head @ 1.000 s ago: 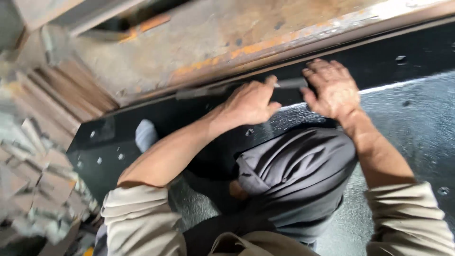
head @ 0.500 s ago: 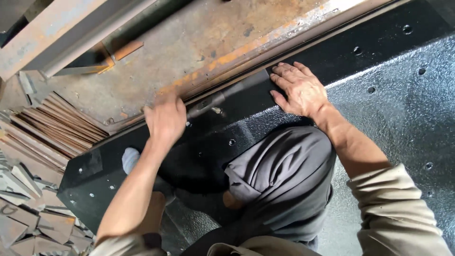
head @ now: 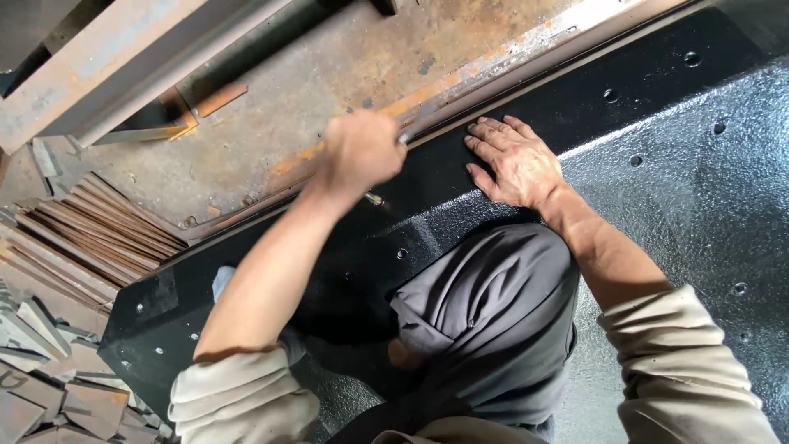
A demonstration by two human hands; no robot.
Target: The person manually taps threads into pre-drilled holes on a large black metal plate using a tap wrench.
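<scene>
Left hand (head: 362,150) around thin tool (head: 417,125)

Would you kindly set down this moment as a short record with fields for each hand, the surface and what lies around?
Left hand: closed around a thin metal tool, blurred, over the edge of the black plate
Right hand: flat, palm down, fingers spread on the black plate
Black plate: glossy, textured, with small round holes
Beside the plate: rusty metal surface with orange marks
Far left: stacked metal strips and cut pieces
Person: kneeling on the plate, grey trousers, beige sleeves
</scene>
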